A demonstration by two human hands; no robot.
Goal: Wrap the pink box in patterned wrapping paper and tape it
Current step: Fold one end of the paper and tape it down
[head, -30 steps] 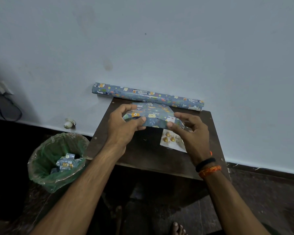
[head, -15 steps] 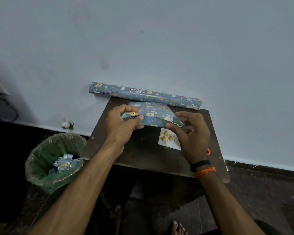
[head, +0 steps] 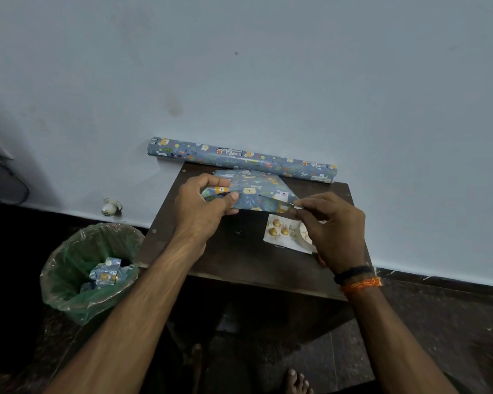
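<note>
Gripping the wrapped box (head: 254, 191), left hand (head: 202, 211) clamps one end; right hand (head: 330, 226) pinches the flap corner. Risk: paper tears or flap springs open untaped.

Single view: a head-worn wide-angle camera, aimed forward and steeply downward. It looks along both forearms to the counter (head: 239, 260), which sits at arm's reach in mid-frame. The wall (head: 268, 66) fills the upper half; the floor (head: 439, 336) and a bare foot (head: 298, 382) occupy the lower edge.
</note>
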